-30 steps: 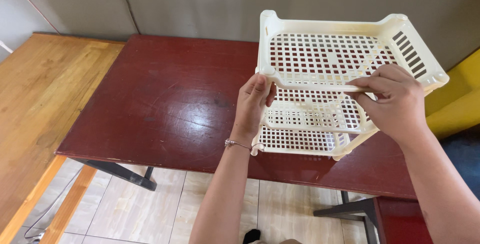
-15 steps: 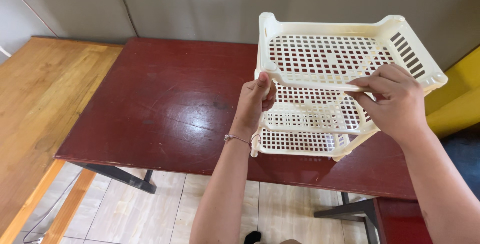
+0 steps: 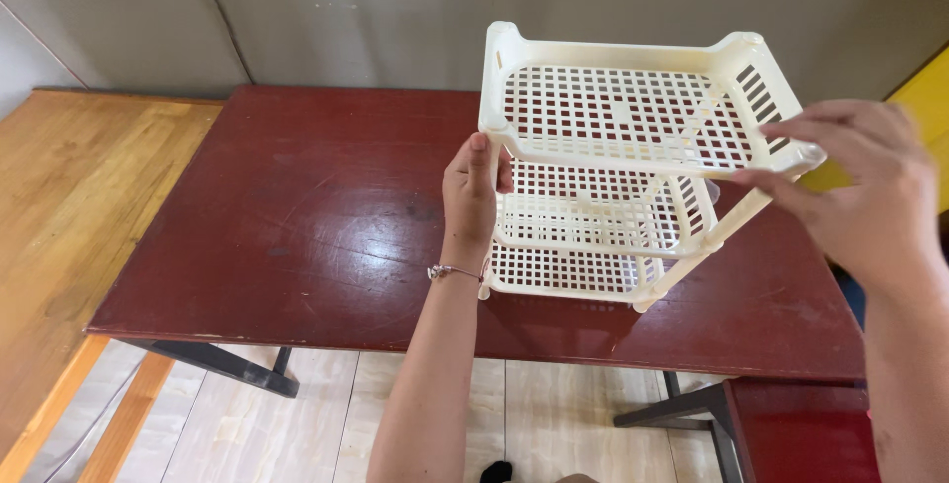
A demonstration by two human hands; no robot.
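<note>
From my head camera, my left hand (image 3: 473, 196) gripped the near left post of the cream three-shelf plastic rack (image 3: 633, 162) standing on the dark red table (image 3: 297, 226), while my right hand (image 3: 858, 196) pinched its top right corner to keep it steady.

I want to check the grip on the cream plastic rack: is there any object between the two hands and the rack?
Nothing visible stands between them. The left hand already touches the front left post of the cream rack, and the right hand is at the top tier's right front corner. The rack stands on the dark red table.
</note>
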